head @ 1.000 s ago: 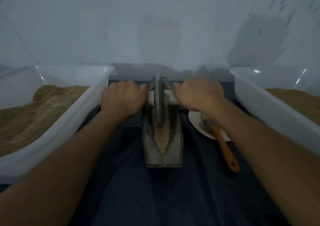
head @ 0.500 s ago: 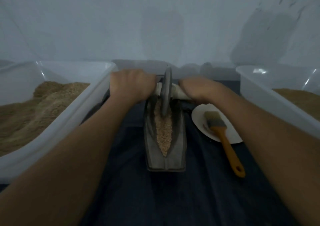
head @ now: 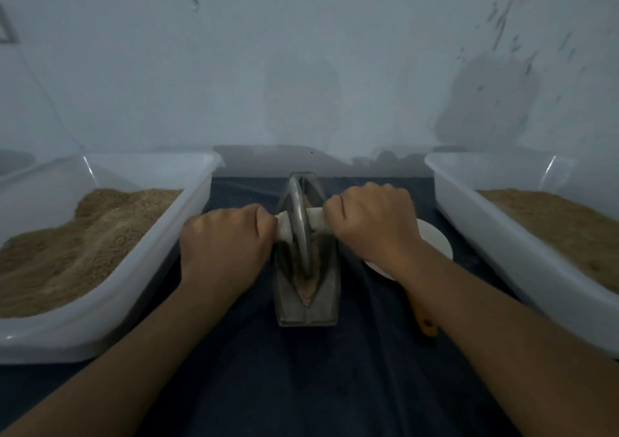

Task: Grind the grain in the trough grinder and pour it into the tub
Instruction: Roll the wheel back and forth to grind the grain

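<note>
On dark cloth, wheel nearer than before.

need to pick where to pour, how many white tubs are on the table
2: the left tub sits beside the left hand, the right tub beside the right hand. Both hold grain.

- We see a trough grinder of dull grey metal, worn and matt, its wheel a slightly brighter metal disc.
- The axle handle looks pale, smooth and matt; we cannot tell its material.
- The grain in the trough is coarse, dry and tan.
- Both tubs, left and right, are white translucent plastic, smooth with glossy glints at the rims.
- The meal inside them is rough and granular.
- The table cover is dark blue cloth, matt and creased.
- The plate is white and smooth.
- The brush handle looks like glossy orange plastic.
</note>
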`<state>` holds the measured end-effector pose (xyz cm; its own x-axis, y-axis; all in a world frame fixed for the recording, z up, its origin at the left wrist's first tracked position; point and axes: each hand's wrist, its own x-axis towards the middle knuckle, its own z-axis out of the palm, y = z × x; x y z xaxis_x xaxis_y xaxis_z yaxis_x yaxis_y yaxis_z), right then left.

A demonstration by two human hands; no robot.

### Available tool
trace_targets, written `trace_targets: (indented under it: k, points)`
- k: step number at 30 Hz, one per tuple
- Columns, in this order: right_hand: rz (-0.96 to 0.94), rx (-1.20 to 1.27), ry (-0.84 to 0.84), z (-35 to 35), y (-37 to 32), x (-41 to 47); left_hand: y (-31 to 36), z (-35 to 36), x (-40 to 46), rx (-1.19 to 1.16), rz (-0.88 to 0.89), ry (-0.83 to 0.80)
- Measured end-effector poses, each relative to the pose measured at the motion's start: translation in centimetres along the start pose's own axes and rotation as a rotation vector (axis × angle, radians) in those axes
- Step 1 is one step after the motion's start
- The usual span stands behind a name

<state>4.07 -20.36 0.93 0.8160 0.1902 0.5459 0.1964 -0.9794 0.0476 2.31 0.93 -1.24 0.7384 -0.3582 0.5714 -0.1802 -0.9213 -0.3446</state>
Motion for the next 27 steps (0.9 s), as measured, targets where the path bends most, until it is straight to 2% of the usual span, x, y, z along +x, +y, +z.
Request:
trace_targets:
  k: [4,6,11,14,16,19,23,25,27]
  points:
    - [-0.038,-0.025,-0.180,1.4,1.5,2.9,-0.6,1.9,3.1,0.050,0.041,0.008]
    - [0.030,0.049,-0.322,2.2,2.6,4.5,-0.6,2.7,5.9,0.058,0.055,-0.053]
    - [0.226,0.380,-0.598,2.5,2.9,7.5,-1.1,4.4,12.4,-0.201,-0.236,-0.327]
    - [0.345,0.449,-0.778,2.5,3.7,9.2,-2.0,4.4,13.9,-0.194,-0.109,-0.486]
    - [0.322,0.387,-0.822,2.6,3.6,10.0,-2.4,4.5,14.0,-0.174,-0.014,-0.520]
    - [0.262,0.376,-0.721,2.3,2.4,10.5,-2.7,5.7,12.5,-0.165,0.014,-0.450]
    - [0.175,0.342,-0.590,1.7,0.8,9.8,-2.6,6.4,9.2,-0.207,-0.075,-0.344]
    - [0.134,0.245,-0.493,1.5,0.7,8.6,-2.1,5.7,8.0,-0.166,-0.071,-0.268]
    - [0.100,0.053,-0.350,1.1,0.6,6.7,-1.5,4.5,6.1,-0.100,-0.017,-0.119]
